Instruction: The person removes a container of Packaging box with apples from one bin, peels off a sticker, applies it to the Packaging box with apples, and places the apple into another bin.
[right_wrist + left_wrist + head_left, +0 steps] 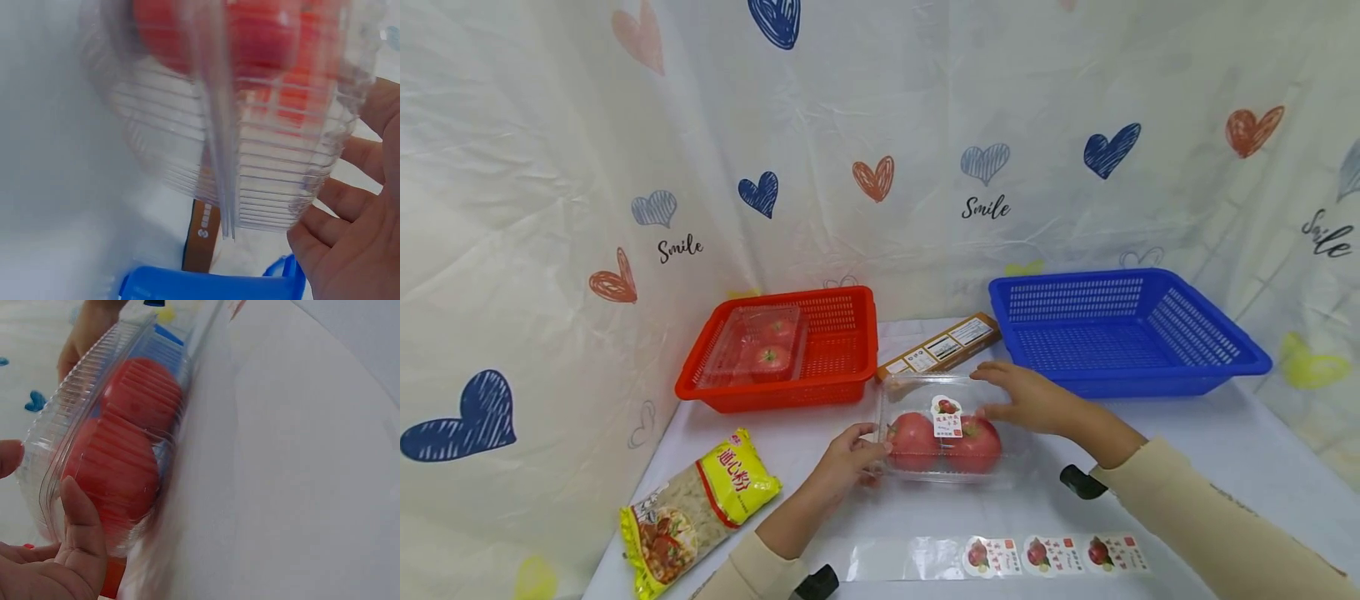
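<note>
A clear plastic clamshell box [917,400] with two red tomatoes [913,442] is in the middle of the table in the head view, a white label [947,417] with a red fruit picture on its lid. My left hand [852,457] grips the box's left side, thumb at the near-left edge and fingers low beside it. Over the lid's right part is my right hand [1030,400], its loosely spread fingers touching the far right edge and its thumb by the label. In the right wrist view those fingers [340,200] lie fairly straight along the ribbed side.
A red basket [790,392] at back left holds another clear box [722,350] of tomatoes. Behind the held box lies a brown carton [940,346]; a blue basket [1135,382] is at right. In front are a pasta bag [700,512] and a sticker strip [910,558] with three labels.
</note>
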Tool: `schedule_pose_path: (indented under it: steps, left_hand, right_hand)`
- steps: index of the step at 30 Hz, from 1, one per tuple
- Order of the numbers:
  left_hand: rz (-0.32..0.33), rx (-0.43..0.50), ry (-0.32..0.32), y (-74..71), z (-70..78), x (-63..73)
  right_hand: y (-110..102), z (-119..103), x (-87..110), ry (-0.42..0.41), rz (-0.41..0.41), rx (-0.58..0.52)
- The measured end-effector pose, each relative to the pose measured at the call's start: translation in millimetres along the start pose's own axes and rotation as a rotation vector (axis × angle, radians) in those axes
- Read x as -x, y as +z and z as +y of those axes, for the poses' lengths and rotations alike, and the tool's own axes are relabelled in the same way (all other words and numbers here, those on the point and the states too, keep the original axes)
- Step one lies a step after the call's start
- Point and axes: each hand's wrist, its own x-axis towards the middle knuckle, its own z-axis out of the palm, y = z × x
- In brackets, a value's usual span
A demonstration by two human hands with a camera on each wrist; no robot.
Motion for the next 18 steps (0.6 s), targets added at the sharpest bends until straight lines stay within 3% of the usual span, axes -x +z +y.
schedule_pose_path:
  steps: [10, 14, 18]
  left_hand:
    - [-0.031, 0.012, 0.038, -11.1, -1.6, 0.7]
    - [-0.037, -0.039, 0.033, -16.6, 2.4, -2.8]
    - [-0.022, -0.076, 0.044, -24.3, 9.9, -19.4]
  right_hand:
    - [11.7, -1.0, 19.6, 0.014, 0.014, 0.003]
    - [17.1, 3.6, 36.5, 0.084, -0.005, -0.05]
    - [19.2, 5.2, 55.2, 0.192, -0.065, -0.197]
